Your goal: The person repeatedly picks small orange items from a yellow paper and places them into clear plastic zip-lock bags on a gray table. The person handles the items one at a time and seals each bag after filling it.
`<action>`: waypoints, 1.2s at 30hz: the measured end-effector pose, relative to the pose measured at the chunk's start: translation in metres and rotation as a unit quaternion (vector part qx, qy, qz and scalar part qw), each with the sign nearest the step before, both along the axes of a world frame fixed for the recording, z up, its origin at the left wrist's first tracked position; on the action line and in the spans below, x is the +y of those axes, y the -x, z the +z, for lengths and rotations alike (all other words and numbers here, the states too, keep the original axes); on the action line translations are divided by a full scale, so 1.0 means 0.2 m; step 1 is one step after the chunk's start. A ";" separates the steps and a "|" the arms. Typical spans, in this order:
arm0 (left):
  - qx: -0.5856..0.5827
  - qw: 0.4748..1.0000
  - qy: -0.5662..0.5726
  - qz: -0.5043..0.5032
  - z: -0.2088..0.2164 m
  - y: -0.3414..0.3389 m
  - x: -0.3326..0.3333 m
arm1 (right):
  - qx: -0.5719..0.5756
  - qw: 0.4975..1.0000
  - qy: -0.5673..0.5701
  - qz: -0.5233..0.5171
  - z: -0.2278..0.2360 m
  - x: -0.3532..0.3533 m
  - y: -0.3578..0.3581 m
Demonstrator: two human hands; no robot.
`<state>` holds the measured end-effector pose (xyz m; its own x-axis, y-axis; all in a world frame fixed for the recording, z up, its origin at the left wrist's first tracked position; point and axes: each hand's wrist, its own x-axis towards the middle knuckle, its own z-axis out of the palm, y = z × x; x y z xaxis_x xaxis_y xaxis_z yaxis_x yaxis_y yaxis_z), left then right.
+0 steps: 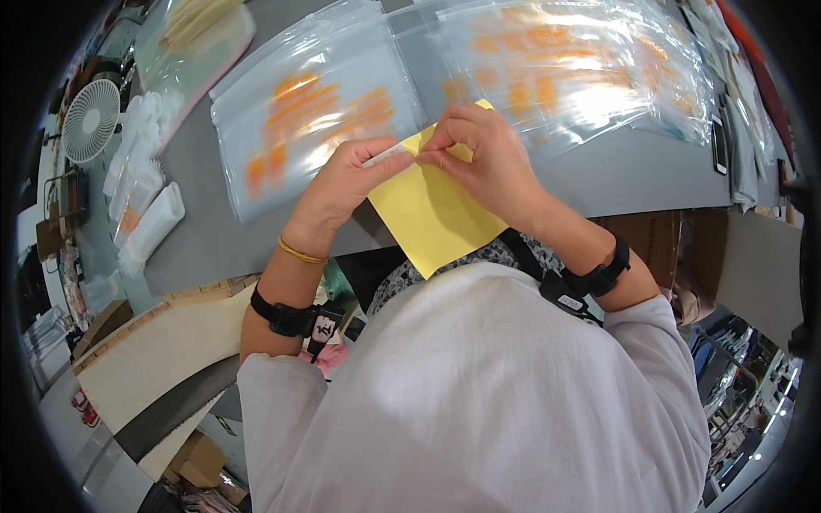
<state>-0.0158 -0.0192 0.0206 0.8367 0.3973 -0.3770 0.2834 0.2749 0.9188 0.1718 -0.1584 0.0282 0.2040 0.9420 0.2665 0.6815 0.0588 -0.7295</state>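
Note:
A yellow paper envelope (432,214) is held up over the near edge of a grey table (599,175). My left hand (346,184) pinches a thin white strip (389,154) at the envelope's top edge. My right hand (479,154) grips the same top edge from the right, its fingertips touching the strip. Both wrists wear black straps; the left also has a thin gold bangle.
Clear plastic zip bags (316,111) with orange prints lie spread over the table, more of these clear bags (573,60) to the right. A small white fan (90,120) and rolled white packets (150,222) sit at the left. Cardboard boxes (197,457) stand below.

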 end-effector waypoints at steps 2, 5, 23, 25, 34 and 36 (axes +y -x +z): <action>0.032 0.999 -0.039 -0.002 -0.02 0.03 0.00 | -0.051 0.997 -0.044 0.023 0.00 -0.02 0.04; 0.024 0.967 -0.248 -0.051 -0.01 0.10 0.03 | -0.058 0.995 -0.079 0.028 0.04 -0.02 0.03; -0.058 0.753 -0.646 -0.108 -0.05 0.04 0.09 | -0.019 0.994 0.089 -0.061 -0.26 0.43 -0.13; -0.050 0.750 -0.650 -0.110 -0.04 0.03 0.09 | -0.016 0.994 0.087 -0.069 -0.25 0.43 -0.11; -0.048 0.743 -0.657 -0.120 -0.05 0.02 0.08 | -0.287 0.947 0.049 -0.133 -0.21 0.39 -0.10; -0.043 0.740 -0.659 -0.126 -0.04 0.02 0.08 | -0.246 0.957 0.035 -0.148 -0.24 0.44 -0.13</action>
